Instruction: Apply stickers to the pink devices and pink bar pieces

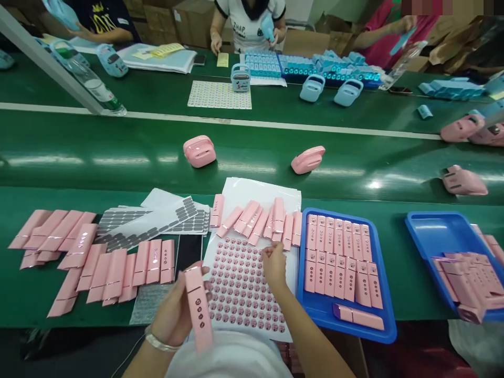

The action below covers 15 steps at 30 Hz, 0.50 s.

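My left hand (175,314) is closed around a long pink plastic casing piece (200,310) with a row of dark round marks, held tilted near my body. On the bench in front lies a white sheet of round pink stickers (240,283). My right hand (274,265) has its fingers pinched together at the sheet's upper right corner; whether a sticker is between the fingertips is too small to make out. Just beyond the stickers, several pink casing pieces (247,216) lie loosely across the white paper.
To the right, a blue tray (388,320) holds rows of pink pieces; another blue tray (427,223) stands farther right. Pink pieces (114,275), grey-patterned sheets (134,226) and a dark phone-like slab (189,257) lie left. Pink housings (199,151) sit on the green conveyor (252,144). Co-workers sit opposite.
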Tool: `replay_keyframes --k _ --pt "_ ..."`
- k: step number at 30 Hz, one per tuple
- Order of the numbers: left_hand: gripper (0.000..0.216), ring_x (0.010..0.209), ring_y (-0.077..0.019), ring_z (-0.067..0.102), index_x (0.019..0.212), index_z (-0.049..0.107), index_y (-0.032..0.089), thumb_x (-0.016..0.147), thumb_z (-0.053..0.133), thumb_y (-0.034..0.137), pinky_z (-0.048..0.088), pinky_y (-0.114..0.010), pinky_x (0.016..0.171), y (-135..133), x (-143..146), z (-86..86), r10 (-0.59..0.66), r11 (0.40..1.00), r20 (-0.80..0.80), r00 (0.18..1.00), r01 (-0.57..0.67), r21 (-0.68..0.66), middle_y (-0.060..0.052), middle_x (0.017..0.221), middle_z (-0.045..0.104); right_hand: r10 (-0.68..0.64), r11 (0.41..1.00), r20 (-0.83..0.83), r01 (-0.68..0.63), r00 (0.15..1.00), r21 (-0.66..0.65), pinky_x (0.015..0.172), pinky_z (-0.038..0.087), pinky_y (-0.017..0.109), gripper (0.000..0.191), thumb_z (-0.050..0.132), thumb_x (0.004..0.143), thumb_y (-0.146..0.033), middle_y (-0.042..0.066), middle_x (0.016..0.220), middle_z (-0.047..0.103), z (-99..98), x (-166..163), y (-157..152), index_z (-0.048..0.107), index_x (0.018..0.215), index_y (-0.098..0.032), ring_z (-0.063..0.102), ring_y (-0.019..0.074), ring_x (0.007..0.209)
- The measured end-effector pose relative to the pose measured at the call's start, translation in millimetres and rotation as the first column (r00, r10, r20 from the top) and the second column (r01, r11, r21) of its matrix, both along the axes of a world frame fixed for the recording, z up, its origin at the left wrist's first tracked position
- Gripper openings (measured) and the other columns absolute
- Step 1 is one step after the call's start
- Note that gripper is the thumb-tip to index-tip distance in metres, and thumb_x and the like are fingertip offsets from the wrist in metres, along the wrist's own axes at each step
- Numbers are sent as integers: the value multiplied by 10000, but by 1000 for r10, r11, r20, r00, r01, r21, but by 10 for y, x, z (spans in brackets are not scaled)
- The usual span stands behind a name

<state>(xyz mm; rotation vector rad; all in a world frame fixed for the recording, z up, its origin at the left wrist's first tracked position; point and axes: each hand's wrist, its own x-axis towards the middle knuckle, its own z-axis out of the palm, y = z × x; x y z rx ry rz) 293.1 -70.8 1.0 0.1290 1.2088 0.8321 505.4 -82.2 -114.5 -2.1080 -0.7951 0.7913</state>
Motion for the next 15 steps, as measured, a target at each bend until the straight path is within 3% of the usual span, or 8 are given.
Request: replay_keyframes --k 4,6,8,11,13,15 --pt "372 495 -82 496 1035 614 195 787 532 459 399 -223 446 -58 216 95 -113 990 243 963 129 -49 -44 797 633 -25 999 -171 28 985 18 521 444 301 298 568 688 -242 0 684 617 224 59 -17 323 858 -238 583 192 598" --pt "401 482 -90 496 1071 594 187 803 499 471 386 -228 446 -74 312 171 -180 982 244 953 189 -12 -35 720 611 -15 999 -261 26 965 38 545 459 296 347 597 703 -301 -1 715 632 548 33 -93 292 858 -245 604 185 644" --pt "411 492 -105 511 1088 580 180 810 485 468 397 -247 466 -95 392 250 -239 971 207 949 236 39 -36 708 600 25 997 -380 3 925 73 578 475 286 379 625 717 -332 -27 703 639 993 -45 -196 283 859 -253 622 171 678" --pt "379 528 -123 540 1083 573 185 819 484 442 416 -266 505 -148 477 337 -298 954 167 940 286 92 -30 709 595 88 983 -644 38 760 179 526 460 251 408 672 713 -267 -67 642 619 1640 -228 -325 284 838 -266 605 149 627" --pt "362 532 -126 545 1075 573 195 820 487 436 414 -261 512 -190 509 365 -330 943 160 930 315 109 -16 674 585 108 974 -695 64 710 217 506 469 245 400 669 722 -235 -78 640 611 1898 -339 -366 287 834 -269 588 133 584" --pt "351 533 -126 547 1064 576 201 821 487 438 414 -257 514 -223 525 377 -349 935 154 925 332 123 -6 644 577 107 972 -690 71 716 224 494 481 238 393 662 731 -213 -87 632 595 1988 -407 -382 286 831 -271 578 125 568"
